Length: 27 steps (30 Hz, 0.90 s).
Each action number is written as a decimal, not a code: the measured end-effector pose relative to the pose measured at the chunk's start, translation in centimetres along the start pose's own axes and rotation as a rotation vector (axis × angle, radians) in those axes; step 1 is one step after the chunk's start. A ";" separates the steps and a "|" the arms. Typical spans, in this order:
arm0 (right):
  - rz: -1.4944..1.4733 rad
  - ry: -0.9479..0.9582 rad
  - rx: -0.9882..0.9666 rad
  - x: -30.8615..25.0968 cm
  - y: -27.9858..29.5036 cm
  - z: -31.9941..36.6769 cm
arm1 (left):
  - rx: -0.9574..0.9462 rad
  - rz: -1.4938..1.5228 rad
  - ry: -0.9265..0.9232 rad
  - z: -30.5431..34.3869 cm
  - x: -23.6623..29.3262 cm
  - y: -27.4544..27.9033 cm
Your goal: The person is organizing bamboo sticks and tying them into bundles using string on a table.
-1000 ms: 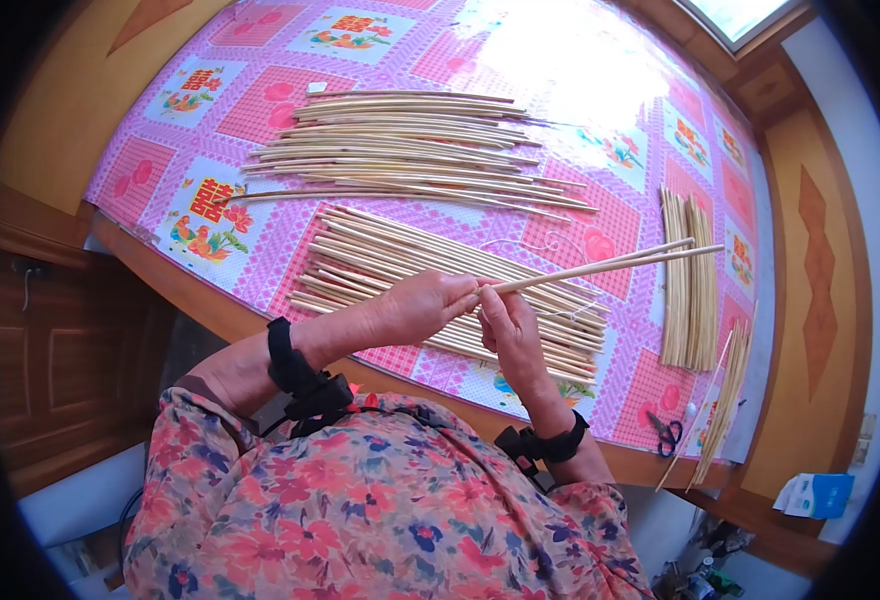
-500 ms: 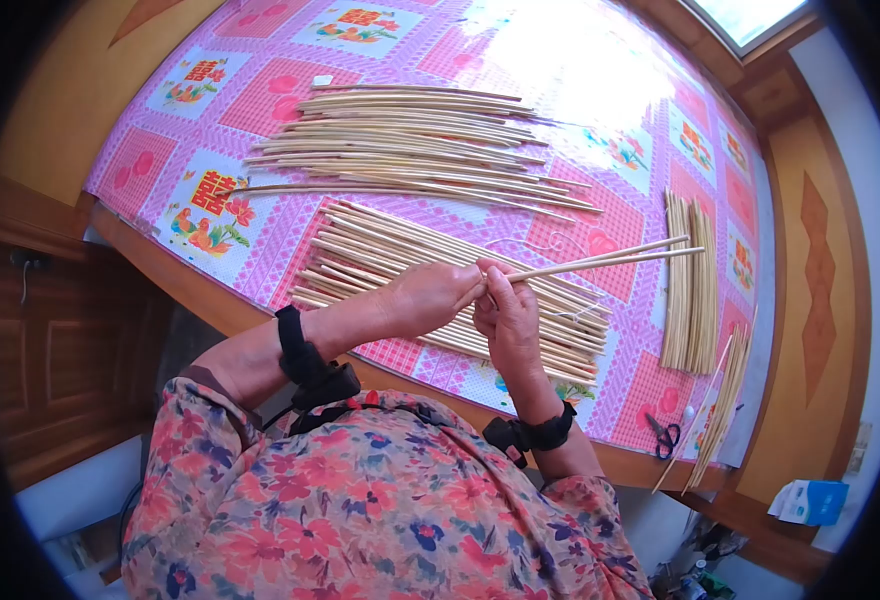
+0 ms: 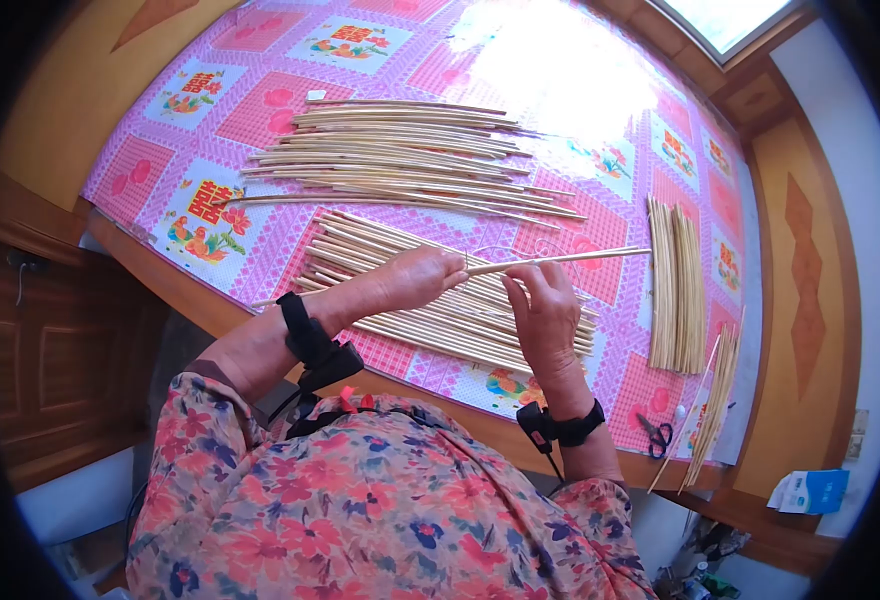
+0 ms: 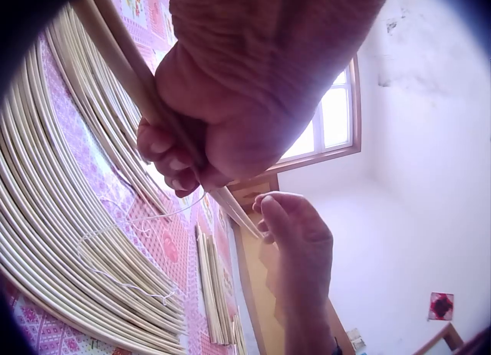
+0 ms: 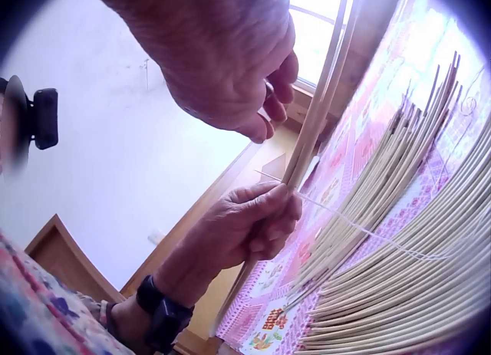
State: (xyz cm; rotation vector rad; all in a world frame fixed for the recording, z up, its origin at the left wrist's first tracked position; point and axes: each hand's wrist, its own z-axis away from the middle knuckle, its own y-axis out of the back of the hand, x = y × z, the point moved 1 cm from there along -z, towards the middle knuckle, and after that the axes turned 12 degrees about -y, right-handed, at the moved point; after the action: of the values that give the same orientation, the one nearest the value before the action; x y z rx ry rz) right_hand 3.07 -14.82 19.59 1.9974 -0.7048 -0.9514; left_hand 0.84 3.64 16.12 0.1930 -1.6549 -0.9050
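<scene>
My left hand grips a pair of thin pale sticks around their middle, fingers curled about them. They slant above the nearer row of sticks on the table. A white string comes out at the left hand's fingertips and trails over that row; its short end sticks out on the other side of the pair. My right hand hovers just beside the pair, its fingers loosely bent and nothing visible between them in the right wrist view. The left palm hides the gripped part of the sticks.
Another layer of loose sticks lies farther back on the pink patterned tablecloth. Upright bundles stand out at the right, with a smaller bundle overhanging the near right edge. Scissors lie beside it.
My right hand has come off the sticks and moved right. The sticks now lie nearer level, drawn together, with their far ends shifted left. The left hand keeps its grip.
</scene>
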 end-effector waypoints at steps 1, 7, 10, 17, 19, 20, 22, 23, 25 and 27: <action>-0.018 0.078 0.043 -0.8 0.2 -0.8 | 0.016 -0.057 -0.029 -0.1 0.0 -0.1; -0.062 0.268 -0.046 -0.5 -1.8 -2.9 | -0.002 -0.253 -0.106 -1.1 1.0 0.5; -0.123 0.269 -0.105 -0.4 -1.9 -3.7 | 0.008 -0.242 -0.092 -1.1 1.5 1.2; -0.738 0.023 0.224 -1.9 2.9 -9.2 | -0.118 -0.217 -0.121 -0.8 1.1 -1.7; -1.355 -0.242 -0.041 -0.9 3.0 -10.1 | -0.057 -0.184 -0.027 -1.7 1.3 0.2; -1.629 -0.466 -0.208 -0.8 3.3 -10.2 | -0.035 -0.301 -0.052 -2.2 0.2 0.5; -1.845 -0.463 -0.361 0.3 3.0 -10.5 | -0.025 -0.320 -0.091 -2.7 -0.6 1.8; -1.767 -0.422 -0.422 1.0 3.1 -11.0 | -0.036 -0.319 -0.095 -2.9 -1.3 2.1; -1.559 -0.469 -0.556 3.4 4.2 -12.5 | 0.028 -0.339 -0.150 -3.4 -2.4 1.9; -1.351 -0.451 -0.284 7.9 6.8 -15.4 | -0.011 -0.353 -0.086 -3.3 -3.3 2.1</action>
State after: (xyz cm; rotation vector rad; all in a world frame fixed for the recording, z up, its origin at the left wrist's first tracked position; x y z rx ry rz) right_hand 19.10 -17.80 28.48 1.8589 0.7221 -2.1321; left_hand 5.52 5.44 15.03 0.4548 -1.7250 -1.2006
